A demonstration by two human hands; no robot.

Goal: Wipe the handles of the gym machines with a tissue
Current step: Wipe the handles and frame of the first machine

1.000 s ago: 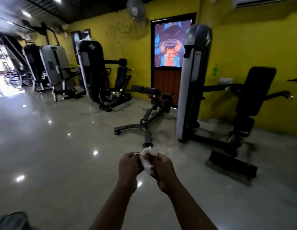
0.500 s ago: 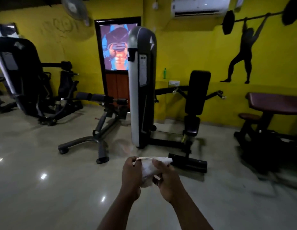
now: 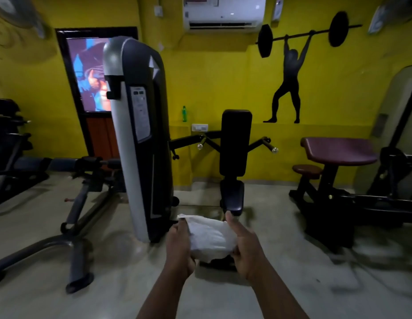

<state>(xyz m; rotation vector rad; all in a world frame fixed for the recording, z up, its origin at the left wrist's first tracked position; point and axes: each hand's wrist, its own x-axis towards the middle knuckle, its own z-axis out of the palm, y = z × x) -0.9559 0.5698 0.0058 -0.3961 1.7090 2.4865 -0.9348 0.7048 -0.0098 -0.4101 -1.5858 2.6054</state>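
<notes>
Tissue (image 3: 209,238) front and centre, and you have it in both hands, a white crumpled sheet stretched between them, low in front of the machine's seat (image 3: 232,196). Your left hand (image 3: 178,247) grips the left edge, fingers curled round the paper, one fingertip up by the top corner. Your right hand (image 3: 246,247) pinches the right edge, thumb pointing straight up, the other fingers tucked behind the sheet. The tissue touches nothing but your hands.

Straight ahead stands the machine (image 3: 140,134), a tall black-and-grey tower. Just right of the tower, its black backrest (image 3: 236,141) rises upright over the seat. An inner handle (image 3: 200,146) sticks out between tower and backrest, and an outer handle (image 3: 270,146) juts out on the far side of the backrest, each on a black arm with a shiny end. Both sit well beyond the tissue, and neither hand is on them.

Behind the machine runs a yellow wall (image 3: 211,77). A green bottle (image 3: 184,113) stands on a ledge just right of the tower. An air conditioner (image 3: 224,13) hangs high above the machine. A black weightlifter figure (image 3: 290,81) is painted up and to the right of the backrest. A maroon padded bench (image 3: 338,153) sits well to the machine's right. A black bench (image 3: 85,180) sits to its left, and a door with a poster (image 3: 90,72) shows behind the tower.
</notes>
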